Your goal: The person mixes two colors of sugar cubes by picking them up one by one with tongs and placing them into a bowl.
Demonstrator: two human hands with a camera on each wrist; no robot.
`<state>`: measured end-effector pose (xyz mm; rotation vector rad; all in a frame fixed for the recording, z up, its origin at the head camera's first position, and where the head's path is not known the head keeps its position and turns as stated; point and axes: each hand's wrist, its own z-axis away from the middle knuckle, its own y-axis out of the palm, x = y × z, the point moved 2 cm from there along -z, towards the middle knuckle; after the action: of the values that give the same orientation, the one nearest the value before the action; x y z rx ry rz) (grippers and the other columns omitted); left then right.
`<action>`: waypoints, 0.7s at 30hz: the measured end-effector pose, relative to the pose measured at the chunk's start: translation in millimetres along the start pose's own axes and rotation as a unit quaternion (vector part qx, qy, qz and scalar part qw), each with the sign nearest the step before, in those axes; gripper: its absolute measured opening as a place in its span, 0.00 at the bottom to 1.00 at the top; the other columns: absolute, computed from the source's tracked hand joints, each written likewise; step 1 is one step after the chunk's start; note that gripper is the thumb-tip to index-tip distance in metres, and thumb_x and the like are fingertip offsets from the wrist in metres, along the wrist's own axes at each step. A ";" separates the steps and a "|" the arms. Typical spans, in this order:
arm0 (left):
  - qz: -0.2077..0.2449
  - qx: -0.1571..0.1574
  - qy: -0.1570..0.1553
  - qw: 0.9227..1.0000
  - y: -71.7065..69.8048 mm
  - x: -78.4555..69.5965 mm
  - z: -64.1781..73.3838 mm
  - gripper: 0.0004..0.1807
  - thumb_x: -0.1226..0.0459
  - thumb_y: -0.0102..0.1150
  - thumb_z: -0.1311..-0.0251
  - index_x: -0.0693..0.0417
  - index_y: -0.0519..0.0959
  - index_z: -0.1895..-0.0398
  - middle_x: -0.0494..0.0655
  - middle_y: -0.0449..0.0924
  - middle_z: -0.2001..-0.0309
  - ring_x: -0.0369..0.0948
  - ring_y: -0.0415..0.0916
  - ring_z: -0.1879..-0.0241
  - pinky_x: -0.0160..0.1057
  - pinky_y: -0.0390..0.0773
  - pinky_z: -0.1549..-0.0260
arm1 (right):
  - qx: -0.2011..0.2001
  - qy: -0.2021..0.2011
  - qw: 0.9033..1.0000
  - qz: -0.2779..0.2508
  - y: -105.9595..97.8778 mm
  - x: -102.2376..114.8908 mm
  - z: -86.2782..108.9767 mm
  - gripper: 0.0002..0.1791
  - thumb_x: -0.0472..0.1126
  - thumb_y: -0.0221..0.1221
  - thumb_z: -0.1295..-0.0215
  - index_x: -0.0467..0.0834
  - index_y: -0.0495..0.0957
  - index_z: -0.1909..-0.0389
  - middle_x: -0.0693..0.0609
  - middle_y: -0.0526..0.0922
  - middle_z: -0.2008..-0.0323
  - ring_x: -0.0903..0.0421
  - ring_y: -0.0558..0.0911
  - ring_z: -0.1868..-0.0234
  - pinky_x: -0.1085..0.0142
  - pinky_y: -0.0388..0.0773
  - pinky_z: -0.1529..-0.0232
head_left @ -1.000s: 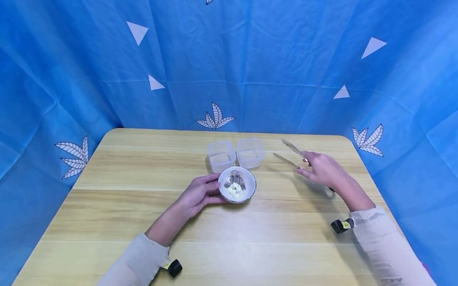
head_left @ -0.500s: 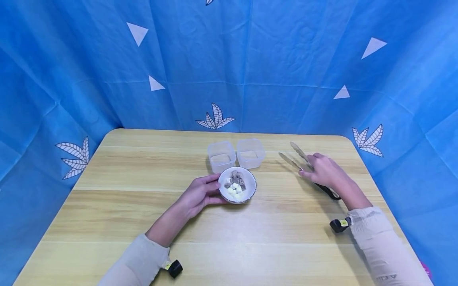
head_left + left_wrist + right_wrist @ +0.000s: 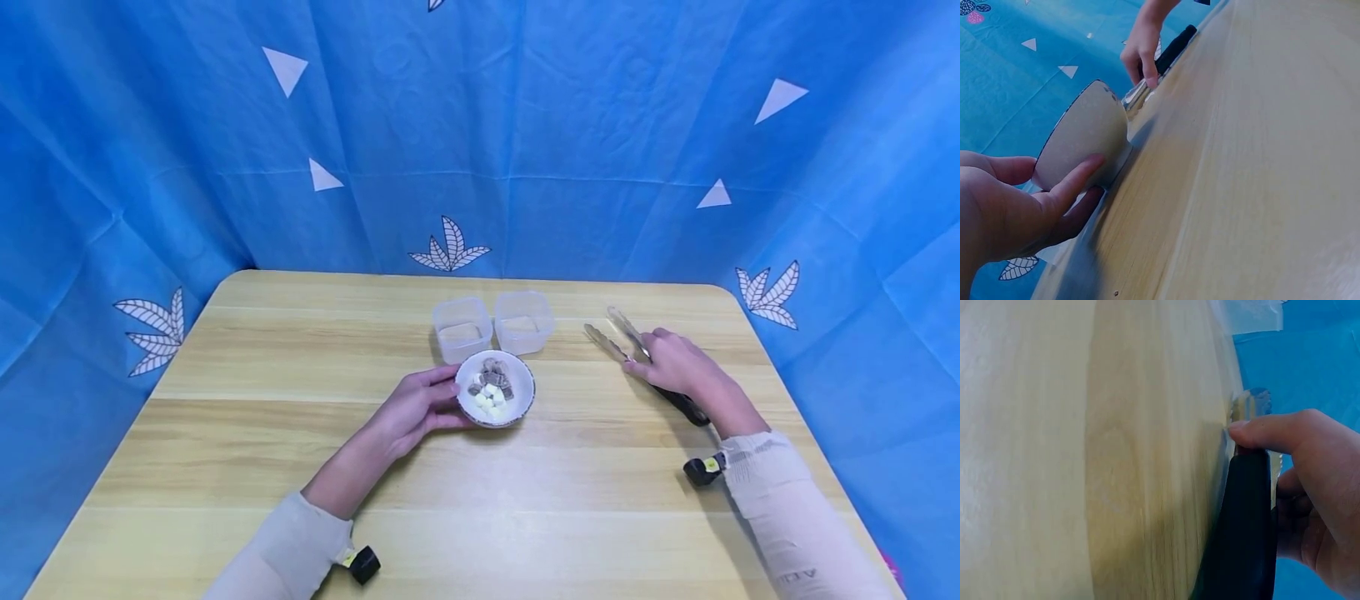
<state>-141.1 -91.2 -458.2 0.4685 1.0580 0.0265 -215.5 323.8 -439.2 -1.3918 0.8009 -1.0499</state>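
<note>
My left hand (image 3: 423, 410) grips the left side of a small white bowl (image 3: 522, 392), thumb and fingers spread along its rim and outer wall. In the bowl lie several brown cubes (image 3: 495, 372) and several white cubes (image 3: 491, 401). On the right, my right hand (image 3: 678, 362) holds metal tongs (image 3: 600, 337) with black handles (image 3: 1244, 519); the thumb and fingers pinch them near the top of the handles. The tongs' two arms are spread apart and point to the back left, low at the tabletop. In the left wrist view the bowl (image 3: 1088, 131) shows from its side.
Two clear plastic containers, a left one (image 3: 462, 332) and a right one (image 3: 523, 322), stand side by side just behind the bowl. The wooden table (image 3: 300, 400) reaches back to a blue curtain (image 3: 420, 117), which also hangs at both sides.
My right hand has lowered the tongs toward the tabletop, and their black handles have come into view behind the hand. The left hand and bowl have stayed in place.
</note>
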 end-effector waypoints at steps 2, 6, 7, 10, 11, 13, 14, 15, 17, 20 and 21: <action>-0.001 0.001 -0.002 1.000 0.8 -0.1 -0.4 0.31 0.73 0.47 0.25 0.63 0.59 0.21 0.62 0.60 0.23 0.60 0.68 0.29 0.58 0.84 0.40 | 0.003 0.002 1.000 0.007 0.4 -0.3 0.1 0.25 0.55 0.65 0.32 0.32 0.78 0.61 0.39 0.78 0.67 0.48 0.75 0.73 0.49 0.79 0.69; -0.002 0.003 -0.004 1.000 2.1 0.0 -0.4 0.31 0.73 0.47 0.25 0.63 0.59 0.21 0.62 0.59 0.23 0.60 0.67 0.28 0.58 0.84 0.39 | 0.004 0.005 1.000 0.015 0.3 -0.4 0.5 0.24 0.55 0.65 0.33 0.34 0.77 0.66 0.40 0.77 0.69 0.49 0.74 0.74 0.50 0.77 0.72; -0.002 0.002 -0.004 1.000 2.2 -0.1 -0.2 0.31 0.73 0.47 0.25 0.63 0.59 0.20 0.62 0.59 0.22 0.60 0.67 0.28 0.58 0.84 0.39 | 0.005 0.005 1.000 0.016 0.3 -0.4 0.3 0.24 0.55 0.65 0.33 0.34 0.77 0.66 0.40 0.77 0.69 0.49 0.74 0.74 0.51 0.77 0.72; -0.005 0.002 -0.003 1.000 2.0 -0.7 0.3 0.31 0.73 0.47 0.25 0.63 0.59 0.20 0.62 0.59 0.22 0.60 0.67 0.28 0.58 0.84 0.39 | 0.013 0.010 1.000 0.018 1.2 -0.5 -0.7 0.25 0.56 0.64 0.32 0.34 0.77 0.66 0.40 0.77 0.68 0.49 0.74 0.74 0.51 0.77 0.72; -0.007 0.002 -0.004 1.000 1.8 -0.9 0.4 0.31 0.73 0.47 0.25 0.63 0.59 0.20 0.62 0.59 0.22 0.60 0.67 0.28 0.58 0.84 0.39 | 0.017 0.013 1.000 0.016 1.4 -0.1 -1.1 0.26 0.56 0.64 0.32 0.34 0.77 0.65 0.40 0.77 0.68 0.49 0.74 0.74 0.52 0.77 0.72; -0.009 0.001 -0.004 1.000 1.3 -1.6 0.5 0.31 0.72 0.47 0.25 0.62 0.59 0.21 0.62 0.60 0.23 0.59 0.68 0.28 0.58 0.84 0.40 | 0.025 0.019 0.999 0.012 1.5 0.2 -2.0 0.27 0.57 0.63 0.31 0.33 0.77 0.64 0.39 0.77 0.67 0.48 0.74 0.73 0.52 0.78 0.71; -0.010 0.000 -0.005 1.000 1.0 -1.9 0.6 0.31 0.72 0.47 0.25 0.62 0.60 0.21 0.61 0.60 0.23 0.59 0.69 0.29 0.58 0.84 0.40 | 0.029 0.023 0.999 0.008 1.6 0.3 -2.3 0.28 0.58 0.62 0.31 0.33 0.77 0.63 0.39 0.77 0.67 0.48 0.75 0.73 0.51 0.78 0.71; -0.011 0.001 -0.005 1.000 1.0 -2.2 0.7 0.31 0.72 0.47 0.25 0.62 0.60 0.21 0.61 0.60 0.23 0.59 0.69 0.29 0.58 0.84 0.40 | 0.034 0.027 0.999 0.005 1.7 0.4 -2.5 0.28 0.58 0.62 0.31 0.32 0.77 0.62 0.38 0.77 0.66 0.48 0.75 0.72 0.51 0.79 0.70; -0.012 0.001 -0.006 1.000 1.0 -2.6 0.7 0.31 0.72 0.47 0.25 0.61 0.60 0.20 0.61 0.60 0.23 0.59 0.69 0.29 0.58 0.84 0.40 | 0.041 0.035 0.999 -0.003 1.5 0.9 -2.5 0.29 0.59 0.62 0.30 0.32 0.76 0.61 0.37 0.77 0.64 0.48 0.76 0.71 0.50 0.80 0.69; -0.009 -0.001 -0.008 1.000 1.3 -2.8 1.0 0.31 0.72 0.47 0.25 0.61 0.59 0.20 0.61 0.60 0.22 0.59 0.68 0.28 0.59 0.84 0.40 | 0.050 0.045 0.998 -0.011 2.5 0.7 -2.1 0.30 0.59 0.61 0.29 0.30 0.76 0.57 0.35 0.78 0.61 0.47 0.77 0.69 0.48 0.82 0.65; -0.009 -0.002 -0.009 1.000 1.4 -2.6 0.9 0.31 0.72 0.48 0.25 0.61 0.60 0.20 0.61 0.60 0.22 0.59 0.68 0.28 0.58 0.85 0.40 | 0.053 0.047 0.997 -0.013 2.8 0.9 -1.7 0.31 0.59 0.61 0.29 0.29 0.76 0.55 0.33 0.78 0.60 0.46 0.78 0.69 0.46 0.83 0.63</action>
<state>-141.4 -90.9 -455.2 0.4540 1.0447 0.0091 -216.5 322.0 -442.0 -1.2733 0.7862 -1.1684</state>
